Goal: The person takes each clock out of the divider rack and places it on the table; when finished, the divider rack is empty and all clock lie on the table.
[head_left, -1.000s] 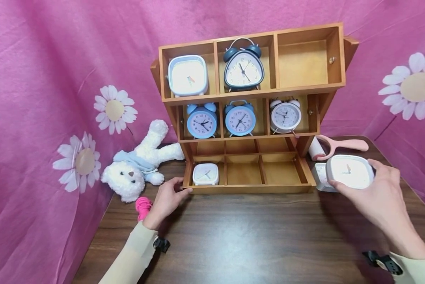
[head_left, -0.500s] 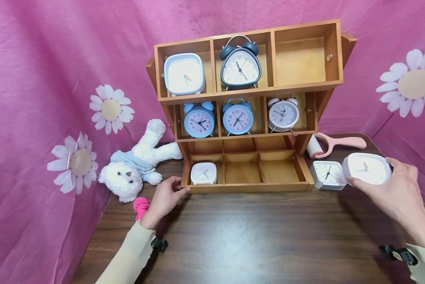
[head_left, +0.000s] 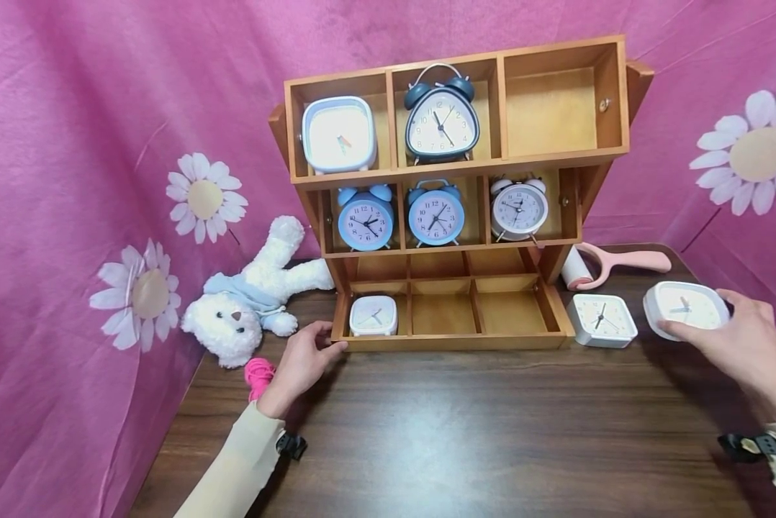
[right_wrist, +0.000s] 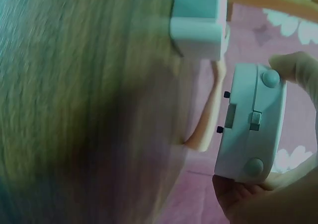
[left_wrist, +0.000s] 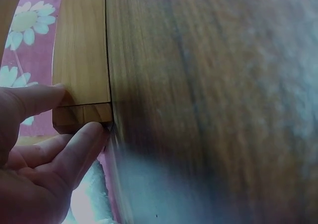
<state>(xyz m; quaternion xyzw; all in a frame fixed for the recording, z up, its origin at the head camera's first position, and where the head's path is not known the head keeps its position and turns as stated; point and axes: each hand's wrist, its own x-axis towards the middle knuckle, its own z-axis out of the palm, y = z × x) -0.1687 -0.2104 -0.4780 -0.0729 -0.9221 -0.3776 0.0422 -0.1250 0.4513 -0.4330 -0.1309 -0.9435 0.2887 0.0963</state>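
Note:
My right hand [head_left: 747, 349] grips a white, rounded-square alarm clock [head_left: 684, 306] by its sides, thumb on the near left and fingers at the right. The right wrist view shows this clock's underside [right_wrist: 251, 124] with two round feet, held off the table. Left of it, a square silver-white alarm clock [head_left: 602, 321] lies face up on the table. At the wooden shelf's [head_left: 453, 345] front left corner, my left hand [head_left: 302, 363] pinches the end of the board [left_wrist: 82, 45] between thumb and fingers. A small white clock [head_left: 373, 316] stands in the bottom left compartment.
Upper tiers hold a white-blue clock [head_left: 339, 137], a dark twin-bell clock [head_left: 441, 126], two blue clocks and a white twin-bell clock [head_left: 520, 210]. A pink lint roller [head_left: 628, 260] lies right; a white teddy bear [head_left: 232, 316] and pink cord [head_left: 258, 375] lie left.
My right hand has carried the white alarm clock to the right, away from the shelf, uncovering the square clock on the table. My left hand has stayed at the shelf corner.

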